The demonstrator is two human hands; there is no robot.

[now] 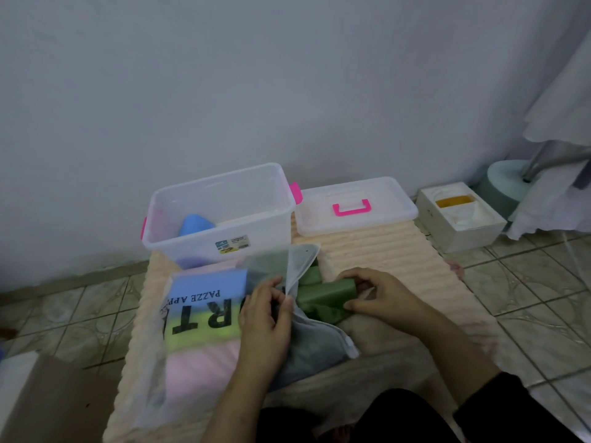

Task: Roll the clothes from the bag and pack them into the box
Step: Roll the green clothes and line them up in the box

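Note:
A translucent white zip bag [204, 318] lies on a peach ribbed mat [393, 260], with blue, yellow-green and pink folded clothes showing through it. My left hand [267, 318] pinches the bag's open white edge. My right hand [377, 297] grips a green garment [323, 298] at the bag's mouth, partly outside it. Behind the bag stands a clear plastic box [220, 215] with pink latches. Inside the box sits a blue rolled garment [193, 225].
The box's clear lid [355, 206] with a pink handle lies on the mat to the right of the box. A white foam block [460, 215] stands on the tiled floor at the right. A wall rises behind, and white fabric hangs at the far right.

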